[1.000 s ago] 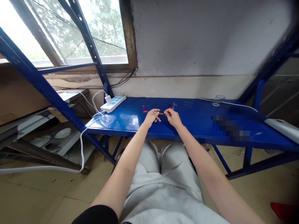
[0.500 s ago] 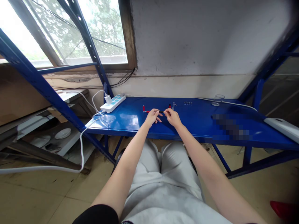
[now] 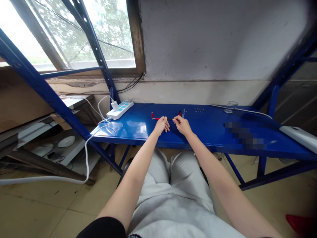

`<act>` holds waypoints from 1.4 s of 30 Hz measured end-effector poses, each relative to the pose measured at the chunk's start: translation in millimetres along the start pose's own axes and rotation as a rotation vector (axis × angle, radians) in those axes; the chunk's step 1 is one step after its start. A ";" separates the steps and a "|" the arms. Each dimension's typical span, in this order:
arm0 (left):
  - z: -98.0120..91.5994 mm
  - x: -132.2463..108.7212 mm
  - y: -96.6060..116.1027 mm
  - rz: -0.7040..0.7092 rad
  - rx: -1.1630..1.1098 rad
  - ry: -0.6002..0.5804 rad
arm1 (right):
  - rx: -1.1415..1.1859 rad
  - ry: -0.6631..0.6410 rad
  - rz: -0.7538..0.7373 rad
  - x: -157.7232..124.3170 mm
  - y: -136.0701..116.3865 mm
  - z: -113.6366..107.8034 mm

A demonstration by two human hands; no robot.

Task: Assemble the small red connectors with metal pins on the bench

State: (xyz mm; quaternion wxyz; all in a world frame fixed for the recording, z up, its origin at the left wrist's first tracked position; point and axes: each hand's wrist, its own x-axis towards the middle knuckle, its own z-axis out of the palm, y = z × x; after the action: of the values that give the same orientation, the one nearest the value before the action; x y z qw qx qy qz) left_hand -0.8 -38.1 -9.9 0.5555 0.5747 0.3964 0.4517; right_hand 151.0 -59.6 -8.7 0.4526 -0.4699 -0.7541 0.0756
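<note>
Both my hands are over the front middle of the blue table (image 3: 133,127). A thin black stick (image 3: 169,119) spans the gap between them. My left hand (image 3: 161,125) is closed on its left part, the lower fingers curled. My right hand (image 3: 182,125) pinches its right end between thumb and fingertips. Left of my left hand a thin red length shows, with a small upright red piece (image 3: 152,115) at its end; whether it joins the black stick is hidden. Just behind my right hand stand a small red piece (image 3: 180,113) and a clear piece (image 3: 183,112).
Several tiny metallic pieces (image 3: 199,110) lie in a row farther back. A clear glass (image 3: 230,106) stands at the back right, near a blurred-out dark object (image 3: 244,135). On the left sits a white power strip (image 3: 120,110) with a cable hanging off the table.
My right hand has shifted very slightly left. The fingers of my left hand have curled in more. The pieces on the table have stayed in place.
</note>
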 end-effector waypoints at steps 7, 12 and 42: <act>-0.8 2.5 -0.3 -0.034 -0.030 0.048 | 0.021 -0.004 -0.028 -0.9 -1.2 -1.1; -3.0 3.8 -2.1 -0.029 -0.024 0.043 | 0.047 -0.011 -0.020 -0.8 -0.4 -1.3; -6.9 1.3 -0.6 0.116 -0.020 0.018 | 0.088 0.028 0.111 -1.5 1.9 -3.0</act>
State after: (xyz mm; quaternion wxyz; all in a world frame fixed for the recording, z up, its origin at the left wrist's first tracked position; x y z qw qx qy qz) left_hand -7.0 -34.8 -10.6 0.5305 0.5871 0.3629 0.4921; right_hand 154.7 -60.6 -8.9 0.4785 -0.4914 -0.7165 0.1270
